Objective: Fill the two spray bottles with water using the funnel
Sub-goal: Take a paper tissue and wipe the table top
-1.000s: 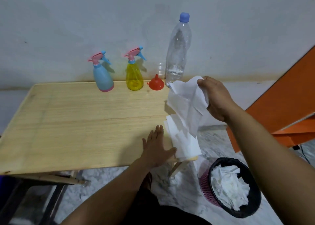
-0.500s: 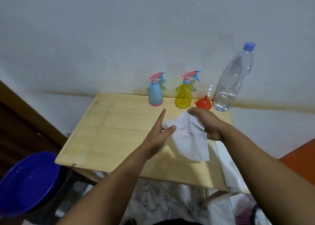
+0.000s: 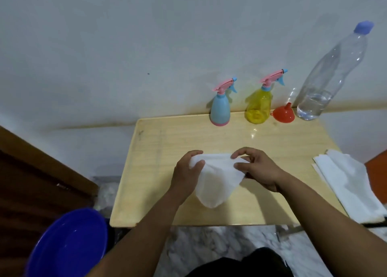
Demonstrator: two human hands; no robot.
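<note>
Left hand point(image 3: 186, 172): our fingers point(image 3: 196, 165) grip the tissue point(image 3: 215, 178).
Right hand point(image 3: 256, 172): fingers pinch its other end.
Bottles point(image 3: 219, 109), funnel point(image 3: 283, 115): beyond our fingers, on the table point(image 3: 159, 151).

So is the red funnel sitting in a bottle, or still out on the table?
Out. The red funnel rests wide mouth down on the table, spout up, between the yellow spray bottle and the water bottle.

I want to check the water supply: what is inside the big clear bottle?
The clear bottle holds a little water at its bottom; above that it looks empty. Its blue cap is on.
</note>
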